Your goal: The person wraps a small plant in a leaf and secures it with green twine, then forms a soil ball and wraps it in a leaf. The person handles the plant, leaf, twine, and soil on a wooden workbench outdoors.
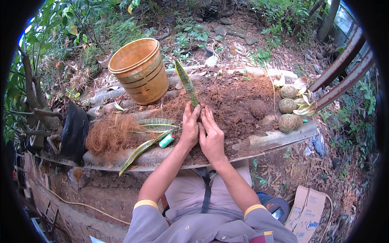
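Note:
My left hand (191,124) and my right hand (211,133) meet over the soil at the middle of the corrugated sheet. A snake plant leaf (187,83) with yellow edges stands up from the fingertips of my left hand; its base is hidden there. My right hand has its fingers close together beside the left; whether it grips anything cannot be seen. Loose brown soil (234,106) with fibres lies behind and right of the hands. Left of them are more snake plant leaves (138,153), a spool of green thread (166,141) and a heap of coconut fibre (111,136).
A yellow-brown plastic bucket (139,76) stands at the back left of the sheet. Several thread-wrapped balls (287,105) line the right end, near rusty metal bars (343,82). A black plant bag (74,130) stands far left. Flattened cardboard (307,209) lies below right.

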`<state>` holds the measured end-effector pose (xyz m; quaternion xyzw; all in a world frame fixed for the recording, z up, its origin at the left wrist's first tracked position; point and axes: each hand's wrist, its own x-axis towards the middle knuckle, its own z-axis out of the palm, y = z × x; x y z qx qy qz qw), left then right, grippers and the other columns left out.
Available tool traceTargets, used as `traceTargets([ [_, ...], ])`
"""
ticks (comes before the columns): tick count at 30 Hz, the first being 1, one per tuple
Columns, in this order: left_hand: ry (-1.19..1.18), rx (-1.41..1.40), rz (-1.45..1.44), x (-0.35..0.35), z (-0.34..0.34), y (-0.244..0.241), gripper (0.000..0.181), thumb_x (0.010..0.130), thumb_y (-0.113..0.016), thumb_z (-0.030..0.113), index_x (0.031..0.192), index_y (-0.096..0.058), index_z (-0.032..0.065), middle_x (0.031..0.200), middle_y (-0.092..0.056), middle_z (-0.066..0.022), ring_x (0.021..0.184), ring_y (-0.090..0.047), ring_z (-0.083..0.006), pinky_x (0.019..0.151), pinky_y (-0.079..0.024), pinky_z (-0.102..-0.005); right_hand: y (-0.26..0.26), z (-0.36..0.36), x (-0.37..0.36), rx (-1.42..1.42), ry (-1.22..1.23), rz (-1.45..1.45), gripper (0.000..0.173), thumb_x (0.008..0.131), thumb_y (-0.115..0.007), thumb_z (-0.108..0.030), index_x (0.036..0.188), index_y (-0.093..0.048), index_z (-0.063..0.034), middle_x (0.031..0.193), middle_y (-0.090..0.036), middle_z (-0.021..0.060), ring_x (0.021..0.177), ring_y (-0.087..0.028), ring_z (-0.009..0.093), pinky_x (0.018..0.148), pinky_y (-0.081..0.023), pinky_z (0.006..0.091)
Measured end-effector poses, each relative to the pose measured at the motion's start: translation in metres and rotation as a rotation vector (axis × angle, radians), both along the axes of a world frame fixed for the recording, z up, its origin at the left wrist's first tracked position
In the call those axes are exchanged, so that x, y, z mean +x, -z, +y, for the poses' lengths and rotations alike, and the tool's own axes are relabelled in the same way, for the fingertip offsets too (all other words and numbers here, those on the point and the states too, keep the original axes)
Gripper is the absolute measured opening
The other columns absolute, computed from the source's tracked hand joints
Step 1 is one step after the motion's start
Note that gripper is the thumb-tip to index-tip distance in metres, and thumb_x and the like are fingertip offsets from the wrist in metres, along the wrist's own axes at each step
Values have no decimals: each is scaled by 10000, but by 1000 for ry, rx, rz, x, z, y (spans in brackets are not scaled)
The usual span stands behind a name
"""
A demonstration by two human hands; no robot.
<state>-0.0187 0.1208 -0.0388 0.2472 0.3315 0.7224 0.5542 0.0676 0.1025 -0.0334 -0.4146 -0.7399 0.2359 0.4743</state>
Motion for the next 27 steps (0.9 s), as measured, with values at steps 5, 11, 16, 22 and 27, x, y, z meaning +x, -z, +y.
traceTargets([
  [5, -27, -56, -32, -3, -2, 6, 332, 957, -449, 171, 1263, -401, 50, 1153, -514, -83, 1088, -510, -191, 959, -409, -331, 1, 8, -5, 50, 11, -97, 372, 838, -535, 26, 1208, -523, 67, 1304, -470, 225, 1229, -436, 361, 975, -422, 395],
  [11, 53, 115, 11, 3, 1, -1, 322, 970, -429, 179, 1247, -436, 15, 1214, -518, -106, 1173, -480, -216, 1002, -382, -346, 3, 15, -2, 62, 88, 74, 314, 805, -590, 36, 1118, -606, 38, 1215, -554, 203, 1090, -570, 319, 852, -511, 357],
  [16, 56, 102, 26, -1, 0, 3, 332, 970, -438, 169, 1252, -433, -6, 1197, -533, -138, 1176, -489, -218, 984, -403, -337, 1, 13, -4, 28, 91, 118, 284, 792, -589, 50, 1074, -624, 50, 1170, -586, 199, 1048, -601, 305, 829, -522, 343],
  [22, 37, 127, 74, -4, 1, -11, 279, 953, -498, 160, 1174, -479, -9, 1142, -576, -146, 1086, -551, -202, 960, -441, -327, -2, 23, -1, -185, -30, 486, 234, 790, -593, 54, 1017, -651, 59, 1112, -626, 193, 1028, -623, 253, 850, -504, 324],
  [27, 9, 150, 197, -8, 6, 0, 240, 920, -564, 153, 1093, -506, -3, 1057, -601, -122, 997, -584, -177, 916, -466, -319, -13, 13, 8, -160, -31, 255, 213, 803, -598, 14, 996, -686, -2, 1080, -595, 142, 1001, -557, 252, 863, -457, 346],
])
